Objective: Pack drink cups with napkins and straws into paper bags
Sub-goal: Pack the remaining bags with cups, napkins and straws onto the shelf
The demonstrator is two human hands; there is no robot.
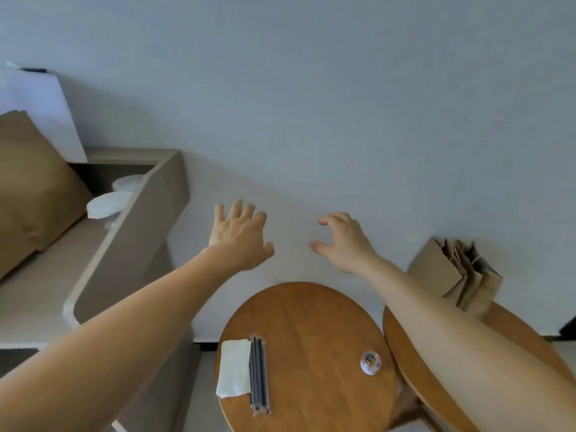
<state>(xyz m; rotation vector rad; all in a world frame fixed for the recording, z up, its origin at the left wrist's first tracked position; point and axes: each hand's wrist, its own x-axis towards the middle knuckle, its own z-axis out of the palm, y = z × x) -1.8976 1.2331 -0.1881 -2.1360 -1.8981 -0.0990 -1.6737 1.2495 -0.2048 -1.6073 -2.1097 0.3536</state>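
Both my hands are raised in the air in front of the wall, holding nothing. My left hand (238,235) has its fingers spread straight. My right hand (341,243) has loosely curled fingers. Below them a round wooden table (311,322) carries a stack of white napkins (234,367) and several dark straws (258,375) lying side by side. Folded brown paper bags (458,272) stand against the wall on a second round table (523,332) at the right. White lidded cups (107,204) lie on a beige shelf at the left.
A small clear tub of coloured clips (370,362) sits on the near table. A beige shelf unit (131,244) at the left also holds large brown paper bags (34,188) and a white bag (40,110). A plain wall fills the background.
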